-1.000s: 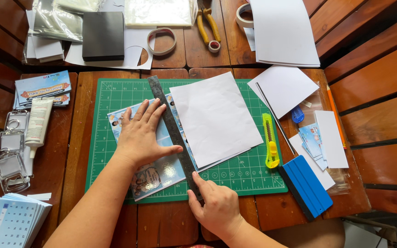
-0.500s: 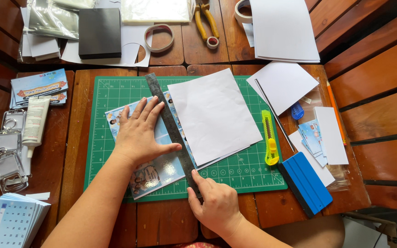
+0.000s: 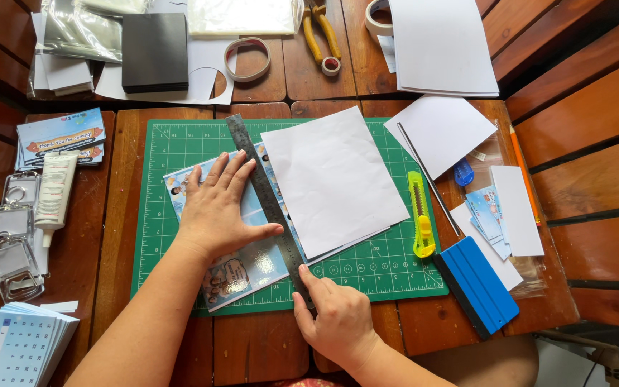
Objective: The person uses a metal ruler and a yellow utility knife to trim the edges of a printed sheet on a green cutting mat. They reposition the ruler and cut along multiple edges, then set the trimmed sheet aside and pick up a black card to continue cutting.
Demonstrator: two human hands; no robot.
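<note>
Little has shifted: the left hand [image 3: 220, 208] still lies flat, fingers spread, on the printed sheet [image 3: 241, 269] (beside the steel ruler [image 3: 266, 204]), the right hand [image 3: 338, 322] pinching the ruler's near end.

Green gridded cutting mat [image 3: 180, 150], yellow utility knife [image 3: 419, 215], blue squeegee [image 3: 478, 285].

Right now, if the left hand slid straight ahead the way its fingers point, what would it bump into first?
Probably the metal ruler. The left hand lies flat on the printed photo sheet, fingers pointing up and right, and the ruler crosses just ahead of them. Past it lies the white paper.
</note>
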